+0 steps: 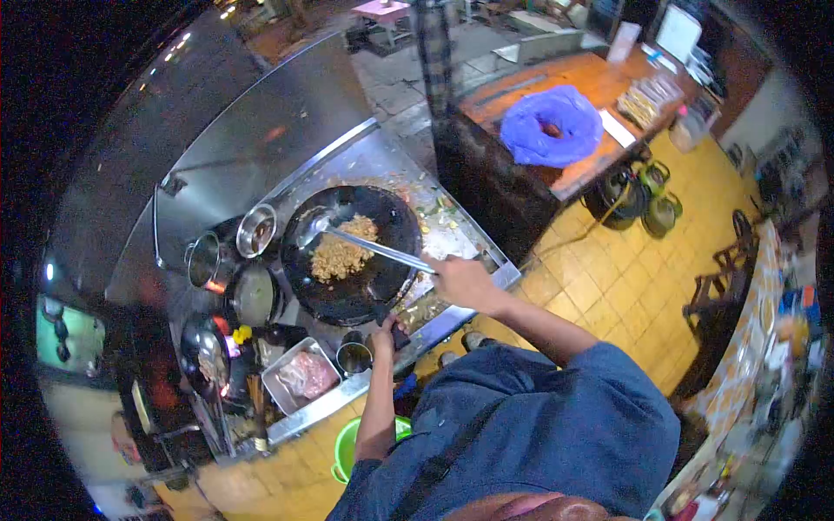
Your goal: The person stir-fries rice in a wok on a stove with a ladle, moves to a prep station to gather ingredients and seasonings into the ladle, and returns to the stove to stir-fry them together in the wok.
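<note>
A large black wok [304, 282] sits on the metal cooking counter with a mound of brown, grainy food like fried rice [340, 256] in it. My right hand [462, 282] is closed around the long handle of a metal wok spatula [387, 250]. The spatula's head rests inside the wok, at the far left edge of the food. At the near rim, my left hand [384, 340] grips the wok's dark handle [400, 336]. Close beside that hand stands a metal cup [354, 357].
A metal tray of raw meat [306, 375], a steel bowl [257, 231] and smaller pans [254, 295] crowd the left. Food scraps litter the counter's right side. A wooden table [486, 104] holds a blue plastic-covered container [530, 130]. A green basin [346, 447] is below me.
</note>
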Demonstrator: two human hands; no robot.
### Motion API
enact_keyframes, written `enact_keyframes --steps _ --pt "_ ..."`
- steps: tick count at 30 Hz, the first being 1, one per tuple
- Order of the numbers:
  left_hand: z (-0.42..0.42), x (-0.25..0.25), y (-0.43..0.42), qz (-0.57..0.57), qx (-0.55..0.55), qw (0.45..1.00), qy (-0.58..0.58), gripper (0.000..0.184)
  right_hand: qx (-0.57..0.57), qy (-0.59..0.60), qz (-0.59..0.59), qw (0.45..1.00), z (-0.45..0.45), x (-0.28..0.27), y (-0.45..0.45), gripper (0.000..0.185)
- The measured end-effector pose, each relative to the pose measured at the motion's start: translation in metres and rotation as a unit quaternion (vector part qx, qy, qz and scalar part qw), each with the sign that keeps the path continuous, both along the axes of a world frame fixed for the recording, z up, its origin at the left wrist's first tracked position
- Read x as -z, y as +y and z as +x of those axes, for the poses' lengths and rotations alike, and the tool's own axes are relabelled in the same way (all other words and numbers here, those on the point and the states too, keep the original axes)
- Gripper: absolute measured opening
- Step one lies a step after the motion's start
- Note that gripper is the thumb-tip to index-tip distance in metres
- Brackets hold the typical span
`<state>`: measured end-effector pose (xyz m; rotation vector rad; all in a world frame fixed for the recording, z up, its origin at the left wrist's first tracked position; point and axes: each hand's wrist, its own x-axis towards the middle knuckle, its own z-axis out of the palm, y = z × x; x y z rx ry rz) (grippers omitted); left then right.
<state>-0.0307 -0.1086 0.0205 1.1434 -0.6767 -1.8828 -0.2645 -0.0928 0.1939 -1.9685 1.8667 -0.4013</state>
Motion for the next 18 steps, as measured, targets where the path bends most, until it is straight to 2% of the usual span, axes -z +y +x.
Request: enact_keyframes --steps 2,4,6,7,8,9,11,12,13,15,17,18 --pt "-0.002 -0.003 -0.009 0.026 -0.027 0.998 0.057 0.012 0.039 -0.008 0.007 0.999 0.021 0.062 -0.016 0.044" --pt "-0.005 0.001 -0.013 0.025 -0.024 0.999 0.033 0.012 0.016 0.042 0.038 0.998 0.03 0.116 -0.032 0.043" --pt "0.004 0.029 -0.025 0.025 -0.039 0.999 -0.02 0.014 0.031 0.007 0.053 0.998 0.031 0.108 -0.036 0.048" --pt "0.013 0.025 -0.027 0.021 -0.026 0.999 -0.024 0.014 0.03 -0.024 0.076 0.996 0.032 0.098 -0.034 0.053" --pt "0.013 0.017 -0.031 0.081 0.003 0.997 -0.012 0.017 0.001 -0.034 0.099 0.995 0.028 0.076 -0.032 0.045" --pt "0.012 0.011 -0.035 0.14 0.03 0.99 -0.002 0.019 0.025 -0.062 0.082 0.994 0.025 0.069 -0.028 0.053" --pt "0.016 -0.003 -0.042 0.199 0.076 0.973 0.088 0.026 0.072 -0.14 0.063 0.985 0.016 0.062 -0.008 0.05" --pt "-0.002 -0.037 -0.033 0.174 0.032 0.981 0.078 0.029 0.083 -0.141 0.06 0.985 0.01 0.07 0.001 0.05" --pt "-0.006 -0.024 -0.035 0.175 0.041 0.981 0.074 0.029 0.074 -0.174 0.042 0.981 0.007 0.084 0.013 0.047" --pt "-0.006 0.021 -0.044 0.103 0.016 0.985 -0.137 0.027 0.073 -0.214 0.022 0.974 -0.003 0.096 0.038 0.045" --pt "0.002 0.019 -0.032 0.081 0.051 0.987 -0.129 0.018 0.027 -0.292 -0.023 0.956 -0.016 0.1 0.064 0.043" --pt "0.008 0.006 -0.021 0.055 0.079 0.989 -0.115 0.016 0.042 -0.276 -0.026 0.96 -0.021 0.099 0.08 0.043"
